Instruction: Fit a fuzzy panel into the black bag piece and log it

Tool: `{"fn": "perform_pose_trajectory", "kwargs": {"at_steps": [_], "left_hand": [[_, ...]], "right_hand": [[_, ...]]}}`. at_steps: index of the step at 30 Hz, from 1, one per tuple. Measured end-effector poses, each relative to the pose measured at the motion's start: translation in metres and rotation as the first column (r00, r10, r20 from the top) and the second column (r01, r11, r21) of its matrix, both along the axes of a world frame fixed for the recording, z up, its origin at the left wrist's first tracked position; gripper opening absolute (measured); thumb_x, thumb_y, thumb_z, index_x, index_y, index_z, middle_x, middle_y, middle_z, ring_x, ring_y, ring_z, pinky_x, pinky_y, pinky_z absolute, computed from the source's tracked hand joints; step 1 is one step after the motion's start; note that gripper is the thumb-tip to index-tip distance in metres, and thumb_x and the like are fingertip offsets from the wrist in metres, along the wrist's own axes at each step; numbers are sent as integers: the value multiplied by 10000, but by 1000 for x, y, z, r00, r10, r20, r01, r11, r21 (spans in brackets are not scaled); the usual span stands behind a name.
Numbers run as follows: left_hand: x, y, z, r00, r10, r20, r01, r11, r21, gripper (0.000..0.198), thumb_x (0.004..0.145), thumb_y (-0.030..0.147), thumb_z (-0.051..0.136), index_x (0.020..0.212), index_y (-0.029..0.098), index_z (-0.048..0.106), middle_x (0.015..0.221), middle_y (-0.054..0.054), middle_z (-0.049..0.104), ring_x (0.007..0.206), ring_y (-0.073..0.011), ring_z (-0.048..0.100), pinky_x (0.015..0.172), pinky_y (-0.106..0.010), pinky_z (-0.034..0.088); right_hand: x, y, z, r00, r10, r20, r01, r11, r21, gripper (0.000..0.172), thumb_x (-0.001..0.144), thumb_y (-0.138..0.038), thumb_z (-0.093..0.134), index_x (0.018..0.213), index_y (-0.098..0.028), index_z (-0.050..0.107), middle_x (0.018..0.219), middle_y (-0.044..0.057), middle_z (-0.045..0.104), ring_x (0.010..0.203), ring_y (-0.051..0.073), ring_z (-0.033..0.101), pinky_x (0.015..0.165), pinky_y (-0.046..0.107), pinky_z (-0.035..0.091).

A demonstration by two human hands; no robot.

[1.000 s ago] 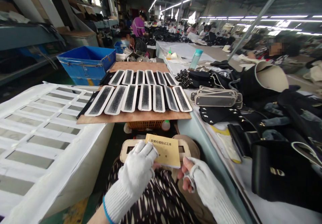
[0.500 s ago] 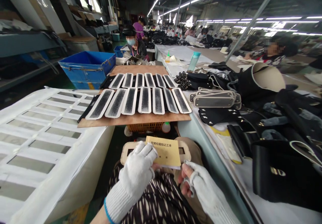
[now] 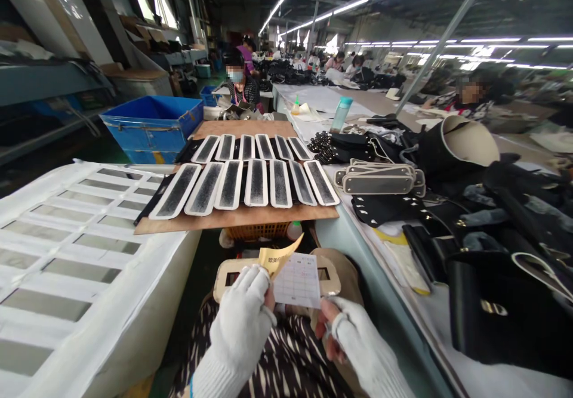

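A small notebook [image 3: 296,280] with a yellow paper cover lies open above my lap, its cover curled up and a white page with a printed grid showing. My left hand [image 3: 245,308], in a white knitted glove with bare fingertips, is closed on the notebook's left side and folded cover. At the page's lower right corner is my right hand [image 3: 342,326], gloved the same way, with thumb and curled fingers pinched at the paper edge. Beneath the notebook, across my lap, rests a beige rounded strip [image 3: 222,280] with dark rectangular cut-outs, partly hidden.
Ahead, a brown board [image 3: 237,222] bears two rows of white-edged dark panels [image 3: 256,183]. White sheeting with grey rectangles [image 3: 62,275] covers the left table. Black bag parts [image 3: 505,302] and grey strips [image 3: 379,178] crowd the right table. A blue bin [image 3: 152,129] stands beyond; co-workers sit farther back.
The notebook's yellow cover has been lifted and folded to the left, exposing the white printed page. My right hand has shifted slightly left, to the page corner.
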State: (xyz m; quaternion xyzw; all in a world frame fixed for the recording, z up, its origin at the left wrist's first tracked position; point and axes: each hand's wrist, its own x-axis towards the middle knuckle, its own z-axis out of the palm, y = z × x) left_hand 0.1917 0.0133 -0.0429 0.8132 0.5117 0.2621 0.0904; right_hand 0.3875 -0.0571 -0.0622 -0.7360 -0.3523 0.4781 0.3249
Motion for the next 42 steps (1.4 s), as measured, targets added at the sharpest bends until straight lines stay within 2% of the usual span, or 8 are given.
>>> {"fn": "perform_pose_trajectory", "kwargs": {"at_steps": [5, 11, 16, 20, 23, 29, 37, 42], "left_hand": [[-11, -3, 13, 880, 195, 433, -33, 935, -353, 338, 950, 394, 498, 1165, 216, 689, 1151, -72, 726, 1128, -239, 668, 944, -282, 531], [-21, 0, 16, 586, 384, 714, 148, 815, -560, 470, 894, 494, 570, 1226, 175, 666, 1166, -76, 723, 1076, -270, 671, 944, -342, 546], [-27, -2, 17, 882, 253, 397, -132, 943, -307, 284, 922, 379, 494, 971, 217, 722, 1100, -81, 713, 1118, -306, 607, 1016, -486, 476], [-32, -10, 9, 946, 246, 213, -220, 965, -142, 264, 941, 305, 469, 793, 223, 672, 956, -71, 703, 1008, -291, 602, 941, -505, 496], [-35, -17, 1, 941, 250, 228, -241, 968, -66, 244, 945, 294, 499, 773, 220, 656, 932, -64, 700, 963, -269, 615, 920, -473, 506], [-37, -25, -8, 896, 304, 324, -273, 952, -140, 269, 959, 368, 502, 943, 215, 724, 835, -57, 665, 901, -242, 657, 930, -392, 536], [-77, -54, -8, 930, 346, 125, -357, 930, 80, 222, 957, 352, 525, 771, 241, 574, 819, -40, 648, 790, -193, 676, 727, -305, 579], [-72, -68, -10, 990, 11, -144, 34, 951, 306, 180, 891, 223, 585, 1042, 271, 672, 1083, -70, 731, 1050, -240, 685, 996, -411, 553]], "right_hand": [[-13, 4, 2, 970, -18, -244, 19, 1000, 3, 438, 828, -631, 548, 688, -216, 557, 636, 18, 646, 393, 107, 518, 401, 242, 263], [-7, 7, 10, 998, -12, -59, 15, 999, 43, 415, 901, -578, 463, 662, -245, 527, 540, 1, 586, 422, 135, 476, 445, 281, 317], [7, 5, 13, 928, 55, 368, -77, 996, 45, 408, 951, -559, 398, 726, -269, 574, 549, 19, 601, 500, 193, 551, 497, 317, 358], [5, -1, 17, 490, 88, 867, -254, 966, 45, 254, 960, -471, 459, 984, -273, 616, 841, 75, 718, 604, 252, 638, 520, 363, 358], [-14, 3, 22, 282, -20, 959, -535, 827, 174, 194, 959, -394, 501, 913, -237, 605, 883, 82, 693, 690, 259, 645, 613, 397, 426], [-69, 34, 3, 302, -106, 947, -792, 526, 311, 286, 1002, -236, 449, 1231, -213, 619, 1321, 38, 658, 1194, 252, 578, 1066, 437, 340], [-82, 33, -10, 356, -135, 925, -784, 495, 374, 222, 973, -193, 510, 1108, -233, 682, 1102, 62, 702, 1108, 275, 598, 994, 439, 451], [-82, 34, -1, 407, -125, 905, -771, 484, 413, 186, 969, -161, 514, 994, -229, 685, 911, 48, 658, 907, 229, 604, 972, 429, 467]]}}
